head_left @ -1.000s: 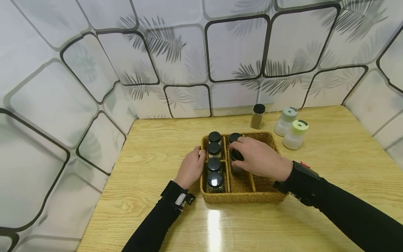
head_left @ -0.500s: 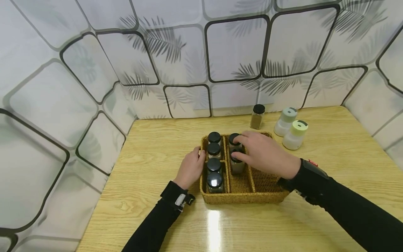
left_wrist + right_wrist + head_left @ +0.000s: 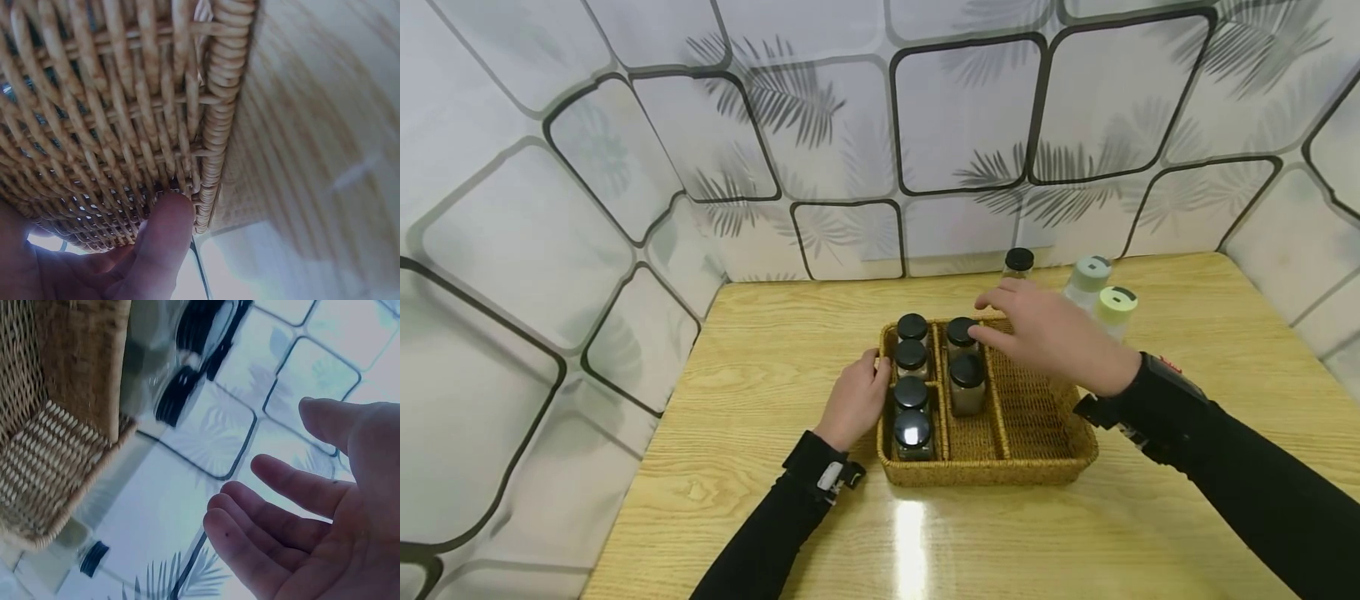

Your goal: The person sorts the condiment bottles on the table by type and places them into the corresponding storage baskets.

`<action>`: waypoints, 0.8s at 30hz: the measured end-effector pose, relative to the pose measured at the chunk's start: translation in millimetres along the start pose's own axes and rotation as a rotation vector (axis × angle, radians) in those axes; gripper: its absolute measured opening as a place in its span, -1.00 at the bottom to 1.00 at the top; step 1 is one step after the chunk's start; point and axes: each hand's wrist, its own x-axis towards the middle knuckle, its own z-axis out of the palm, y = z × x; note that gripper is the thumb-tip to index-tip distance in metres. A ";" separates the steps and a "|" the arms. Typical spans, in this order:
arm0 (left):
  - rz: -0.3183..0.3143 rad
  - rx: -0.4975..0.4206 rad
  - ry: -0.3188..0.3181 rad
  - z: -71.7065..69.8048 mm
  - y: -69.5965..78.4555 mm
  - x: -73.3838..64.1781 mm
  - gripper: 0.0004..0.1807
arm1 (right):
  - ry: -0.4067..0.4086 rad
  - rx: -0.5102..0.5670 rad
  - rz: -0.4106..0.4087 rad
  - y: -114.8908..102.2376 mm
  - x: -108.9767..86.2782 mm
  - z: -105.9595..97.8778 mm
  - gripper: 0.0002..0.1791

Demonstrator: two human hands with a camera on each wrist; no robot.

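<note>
A wicker basket [image 3: 977,473] with dividers stands on the table. My left hand [image 3: 853,402] holds its left side, and in the left wrist view a fingertip [image 3: 175,215] rests against the woven outer wall. Several black-lidded spice jars [image 3: 912,357] fill the left compartments. Two more stand one behind the other in the middle compartment, the rear jar [image 3: 962,332] and the front jar [image 3: 967,383]. Over the far part of the right compartment, my right hand [image 3: 1052,333] hovers with fingers extended, nothing in its grasp. The right wrist view shows its palm [image 3: 337,550] and loosely spread fingers.
Behind the basket stands a black-lidded jar [image 3: 1018,262], its lower part hidden by my right hand. To its right are a grey-green-lidded container [image 3: 1088,275] and a yellow-lidded container [image 3: 1116,308], both partly covered. A patterned wall [image 3: 962,117] borders the wooden table [image 3: 775,367].
My right hand has let go of the front jar in the middle compartment, which now stands upright, and moved up and right. The left hand has stayed in place.
</note>
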 end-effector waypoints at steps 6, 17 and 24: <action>0.003 0.006 -0.003 -1.0 0.2 0.5 -0.42 | 0.032 0.008 0.030 17.9 10.8 -8.8 -0.57; 0.005 0.003 -0.001 -1.3 0.3 0.6 -0.46 | 0.011 0.034 0.044 50.7 29.3 -15.9 -0.59; 0.000 0.007 -0.004 -1.2 0.6 0.8 -0.45 | 0.004 0.023 0.071 69.5 40.8 -15.2 -0.59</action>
